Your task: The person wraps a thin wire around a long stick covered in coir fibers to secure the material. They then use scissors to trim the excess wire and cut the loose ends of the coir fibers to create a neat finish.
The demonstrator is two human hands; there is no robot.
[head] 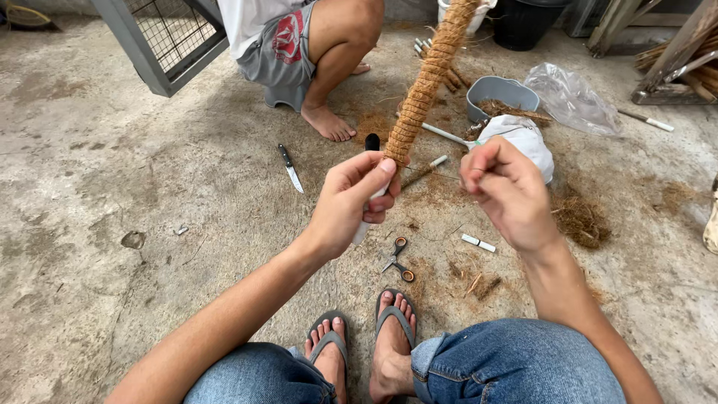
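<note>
1. Step in hand, as judged: winding coir twine down a pole. The coir-wrapped pole (428, 75) rises from centre frame toward 12 o'clock, leaning slightly to 1 o'clock; the wrapped section ends just above the left hand (350, 200).
2. To do it well (judgement): keep the strand taut between the two hands, lay each new turn snug against the last with no gap, and hold the pole firm so it does not twist back.
3. Left hand: closed around the bare lower part of the pole, thumb and forefinger pressed at the lowest turn of coir. Grip looks firm; the pale pole end shows below the fingers.
4. Right hand (502, 191): at 3 o'clock of the left, apart from it. Fingers curled in, thumb and fingertips pinched together. A very thin strand seems to run from the pinch toward the pole, but it is too fine to confirm.
5. Around, on the concrete floor (90, 187): small scissors (398, 259) at 6 o'clock of the left hand; a knife (290, 167) at 10 o'clock; loose coir fibre (582, 221) at 3 o'clock of the right hand; a grey tub (499, 96) of fibre at 1 o'clock.
6. A second person squats on the floor at 12 o'clock, bare foot (327, 123) near the pole; their hands are not in view.
</note>
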